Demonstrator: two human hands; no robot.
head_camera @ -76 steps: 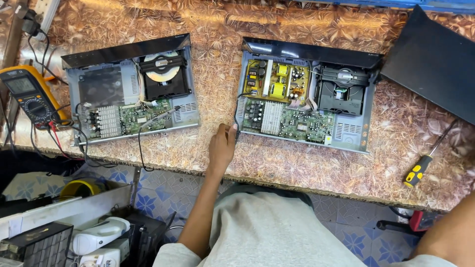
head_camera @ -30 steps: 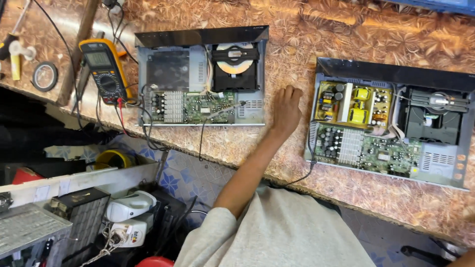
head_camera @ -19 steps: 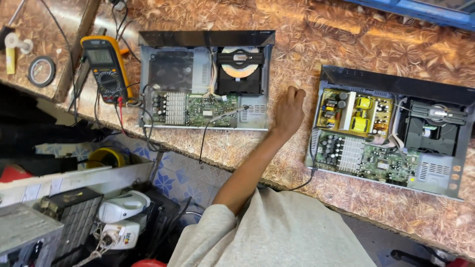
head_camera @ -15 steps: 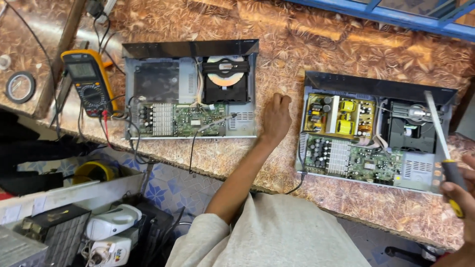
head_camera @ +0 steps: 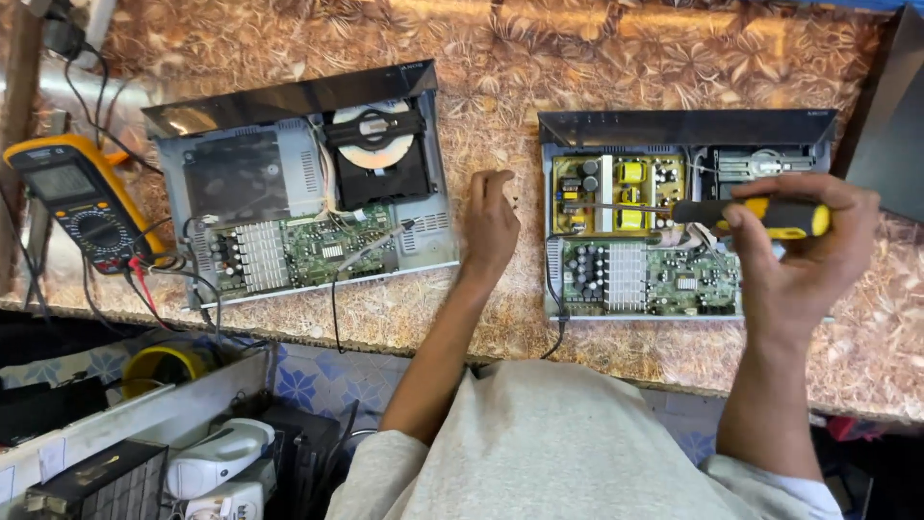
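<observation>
Two opened players sit side by side on the tabletop [head_camera: 597,58], the left player [head_camera: 308,193] beside a multimeter [head_camera: 82,202] at the far left; the left hand [head_camera: 491,226] rests between them, the right hand [head_camera: 804,250] holds a screwdriver [head_camera: 741,214] over the right player [head_camera: 654,231]

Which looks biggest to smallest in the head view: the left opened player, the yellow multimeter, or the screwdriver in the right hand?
1. Left opened player
2. Yellow multimeter
3. Screwdriver, held nearer the camera, so unsure.

Single head view, looking steeply down, close over workbench [head_camera: 616,58]; both forearms enter from below.
</observation>
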